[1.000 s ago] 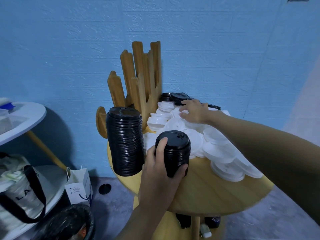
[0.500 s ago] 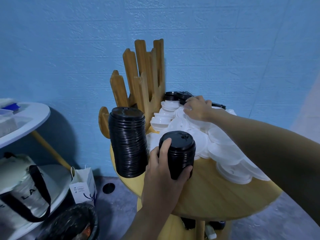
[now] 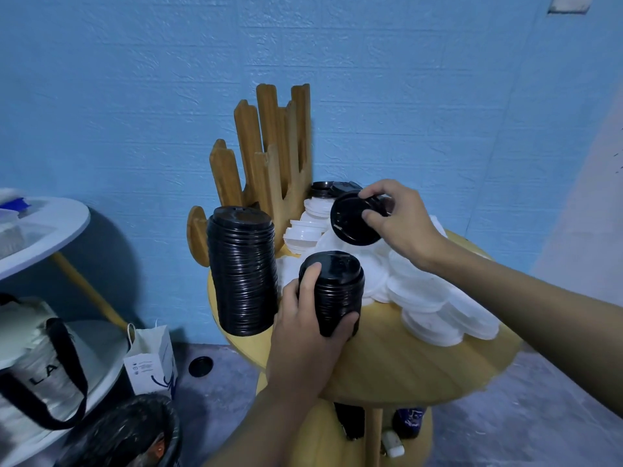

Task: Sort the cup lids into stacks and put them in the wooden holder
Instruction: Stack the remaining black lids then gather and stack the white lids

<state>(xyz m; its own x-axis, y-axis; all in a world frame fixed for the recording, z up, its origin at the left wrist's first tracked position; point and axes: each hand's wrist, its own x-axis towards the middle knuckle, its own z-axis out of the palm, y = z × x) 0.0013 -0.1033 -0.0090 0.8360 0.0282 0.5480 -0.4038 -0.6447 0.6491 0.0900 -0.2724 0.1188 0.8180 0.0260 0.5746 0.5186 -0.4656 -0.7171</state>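
A textured blue wall (image 3: 135, 96) backs a round wooden desk (image 3: 404, 365) on a grey floor (image 3: 522, 426). At left, a white two-tier stand (image 3: 57, 224) holds a tote bag (image 3: 40, 375); a paper bag (image 3: 151, 362) and perhaps a dark bin (image 3: 124, 433) sit beside it.

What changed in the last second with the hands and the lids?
The right hand, earlier resting on the white lids, now pinches one black lid, lifted above them. The left hand still grips the short black stack; the tall black stack and wooden holder stayed put.

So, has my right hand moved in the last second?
Yes: right hand lifted off the white lids, away from the wooden holder, pinching a black lid.
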